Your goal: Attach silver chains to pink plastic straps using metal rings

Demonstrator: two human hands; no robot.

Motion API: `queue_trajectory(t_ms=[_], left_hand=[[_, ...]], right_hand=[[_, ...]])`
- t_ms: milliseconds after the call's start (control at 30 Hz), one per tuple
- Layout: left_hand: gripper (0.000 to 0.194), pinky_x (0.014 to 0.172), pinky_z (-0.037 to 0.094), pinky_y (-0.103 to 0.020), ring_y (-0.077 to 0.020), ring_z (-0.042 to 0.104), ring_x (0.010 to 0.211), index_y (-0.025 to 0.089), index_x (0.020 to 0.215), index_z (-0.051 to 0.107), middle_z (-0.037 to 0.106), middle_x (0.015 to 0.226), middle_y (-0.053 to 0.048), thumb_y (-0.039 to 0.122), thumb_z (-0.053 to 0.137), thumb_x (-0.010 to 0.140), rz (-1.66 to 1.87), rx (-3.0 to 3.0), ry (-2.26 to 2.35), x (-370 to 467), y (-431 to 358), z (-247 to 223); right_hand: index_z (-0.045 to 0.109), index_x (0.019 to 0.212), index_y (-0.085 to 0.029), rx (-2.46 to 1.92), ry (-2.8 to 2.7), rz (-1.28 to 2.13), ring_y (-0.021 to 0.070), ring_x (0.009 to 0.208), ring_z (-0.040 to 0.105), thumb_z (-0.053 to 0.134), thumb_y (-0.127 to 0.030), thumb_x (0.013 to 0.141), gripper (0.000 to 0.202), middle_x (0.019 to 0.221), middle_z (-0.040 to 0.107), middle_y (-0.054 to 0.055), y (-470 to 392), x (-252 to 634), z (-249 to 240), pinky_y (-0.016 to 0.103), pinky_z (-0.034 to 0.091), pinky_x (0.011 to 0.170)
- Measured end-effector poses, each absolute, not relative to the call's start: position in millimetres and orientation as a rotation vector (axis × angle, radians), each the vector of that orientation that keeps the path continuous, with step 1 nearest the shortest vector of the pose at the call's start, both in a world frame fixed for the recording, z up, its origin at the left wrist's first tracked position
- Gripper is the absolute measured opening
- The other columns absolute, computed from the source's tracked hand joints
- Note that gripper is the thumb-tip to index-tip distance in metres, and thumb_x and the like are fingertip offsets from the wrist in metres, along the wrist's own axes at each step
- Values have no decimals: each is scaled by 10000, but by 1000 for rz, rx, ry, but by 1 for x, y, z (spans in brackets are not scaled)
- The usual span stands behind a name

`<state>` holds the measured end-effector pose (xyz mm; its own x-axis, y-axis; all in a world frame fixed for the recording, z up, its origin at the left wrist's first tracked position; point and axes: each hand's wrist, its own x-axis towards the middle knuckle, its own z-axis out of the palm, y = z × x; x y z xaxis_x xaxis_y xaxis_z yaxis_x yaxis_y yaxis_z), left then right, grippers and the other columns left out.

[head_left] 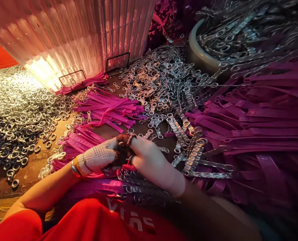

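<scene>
Wearing a pale dotted glove, my left hand [98, 156] has its fingers curled inward. My right hand [152, 160], in a plain pale glove, is closed close beside it. The fingertips of both gloves are dark and meet in shadow, so whatever they grip is hidden. A bit of red-pink material shows just below the fingers. Under my hands, across my lap, lie magenta straps [111, 184] and metal link chains [143, 180]. Beyond my left wrist a bundle of magenta straps [80, 140] rests on the board.
Loose metal rings [20, 117] are heaped at left. Short metal links [161, 80] pile up ahead, beside a bowl [201, 50] of chains. More magenta straps [264, 124] fill the right. A ribbed translucent panel [83, 36] stands at the back, with wire loops at its base.
</scene>
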<state>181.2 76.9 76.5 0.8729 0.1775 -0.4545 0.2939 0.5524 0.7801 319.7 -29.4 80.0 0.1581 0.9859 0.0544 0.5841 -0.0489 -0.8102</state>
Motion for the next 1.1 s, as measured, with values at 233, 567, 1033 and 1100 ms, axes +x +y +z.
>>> queue_trajectory(t_ms=[233,567,1033,1100], left_hand=[[251,357,204,-183,-41,322,369,123,849,640,500,511,41,364,674,788,0,1169,708,179,78,87],[97,631,400,-213,-116,527,709,138,818,630,638,789,-27,159,536,818,206,1864,640,178,81,72],[299,699,438,-257,-161,592,771,94,973,705,692,857,-93,310,511,900,7,2550,796,275,171,90],[341,847,435,-297,-214,605,966,48,1091,693,696,1061,-172,256,482,922,-56,2713,856,313,198,80]], right_hand=[[638,1040,-191,-1557,-992,751,169,828,647,582,-230,804,245,913,712,22,-32,328,70,273,509,729],[674,1002,-133,-2026,-1629,398,274,1029,574,495,-68,697,360,1130,649,167,-31,316,71,385,450,881],[487,684,-217,-2194,-1278,436,164,586,456,446,-191,787,113,634,572,32,-31,341,48,299,232,564],[450,654,-224,-2161,-1298,446,160,578,445,448,-199,773,122,622,565,30,-31,344,43,298,235,565]])
